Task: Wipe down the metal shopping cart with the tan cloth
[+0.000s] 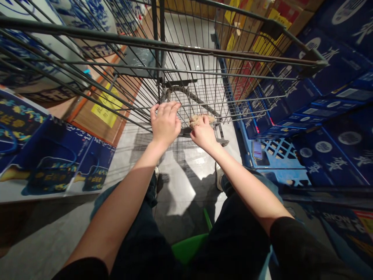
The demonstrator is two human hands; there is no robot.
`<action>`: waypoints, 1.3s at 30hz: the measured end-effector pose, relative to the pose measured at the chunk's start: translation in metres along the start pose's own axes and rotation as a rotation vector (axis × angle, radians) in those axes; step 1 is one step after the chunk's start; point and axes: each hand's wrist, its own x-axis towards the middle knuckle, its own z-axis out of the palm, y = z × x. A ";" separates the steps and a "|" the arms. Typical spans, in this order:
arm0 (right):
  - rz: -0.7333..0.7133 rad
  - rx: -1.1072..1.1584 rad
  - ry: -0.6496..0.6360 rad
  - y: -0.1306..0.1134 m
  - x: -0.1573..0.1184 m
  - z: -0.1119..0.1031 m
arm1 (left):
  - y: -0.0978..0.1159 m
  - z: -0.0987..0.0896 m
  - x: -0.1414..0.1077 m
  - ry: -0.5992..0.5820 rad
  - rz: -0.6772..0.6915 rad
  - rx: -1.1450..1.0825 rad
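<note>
A metal wire shopping cart (186, 48) stands right in front of me. My left hand (165, 123) is closed over the thin wires of its near lower edge, fingertips curled on the far side. Just to the right, my right hand (204, 134) grips a crumpled light-brown cloth (211, 119) and presses it against the same wires. Part of the cloth is hidden under my fingers. Below the basket, the cart's lower frame (201, 99) shows between the wires.
Blue-and-white porcelain jars (87, 23) stand on a wooden ledge (90, 111) at left, above dark blue printed boxes (55, 155). Blue cartons (326, 151) are stacked at right, by a blue plastic pallet (279, 171) with a phone (257, 150). A green stool (189, 249) is beneath me.
</note>
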 end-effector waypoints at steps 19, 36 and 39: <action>-0.101 0.037 0.087 0.011 0.005 0.008 | -0.003 0.000 0.001 0.076 0.022 -0.003; -0.195 0.117 0.194 0.015 0.005 0.000 | 0.001 -0.003 0.001 0.034 -0.020 0.010; -0.151 0.102 0.111 0.016 0.004 0.010 | 0.001 -0.003 0.001 0.048 -0.016 -0.001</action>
